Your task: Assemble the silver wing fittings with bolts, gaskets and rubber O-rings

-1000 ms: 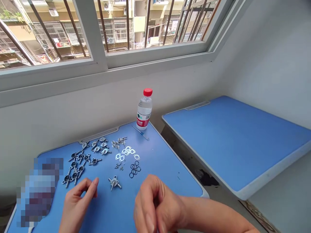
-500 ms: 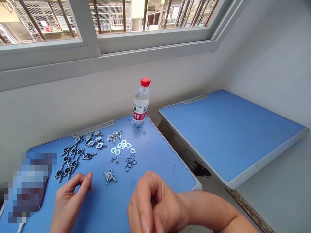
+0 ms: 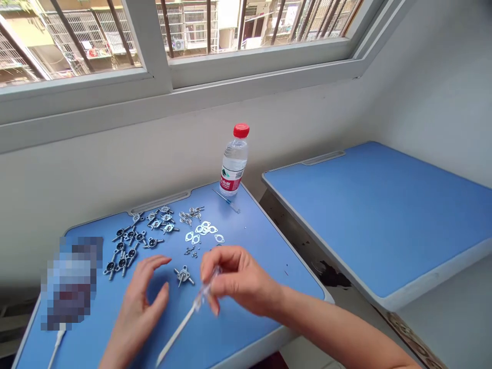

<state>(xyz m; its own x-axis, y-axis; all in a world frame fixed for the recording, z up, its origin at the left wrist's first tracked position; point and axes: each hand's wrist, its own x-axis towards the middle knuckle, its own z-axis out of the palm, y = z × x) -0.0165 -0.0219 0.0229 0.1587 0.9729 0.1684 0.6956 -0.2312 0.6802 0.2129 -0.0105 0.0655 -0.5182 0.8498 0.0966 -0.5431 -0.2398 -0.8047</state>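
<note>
My right hand [image 3: 240, 279] is closed around the clear handle of what looks like a screwdriver [image 3: 177, 333], its long pale shaft slanting down to the left, blurred. My left hand [image 3: 144, 302] is open and holds nothing, thumb and fingers apart above the blue table. Between the hands lies a small metal valve [image 3: 183, 275] with a lever and pipe stubs. Beyond it are tiny screws [image 3: 191, 251] and flat oval metal plates [image 3: 205, 229]. My right hand mostly hides the black rings.
Several valve bodies [image 3: 130, 236] lie at the left, with small levers [image 3: 191, 215] behind. A thin blue-handled tool [image 3: 227, 201] lies by a red-capped water bottle [image 3: 234, 166]. A pixelated object with a white cable [image 3: 57, 341] sits far left. A second blue table [image 3: 376, 215] stands right, across a gap.
My right hand has moved up and left, and the clear-handled tool now shows in it. My left hand has moved right and spread its fingers. The view has shifted slightly.
</note>
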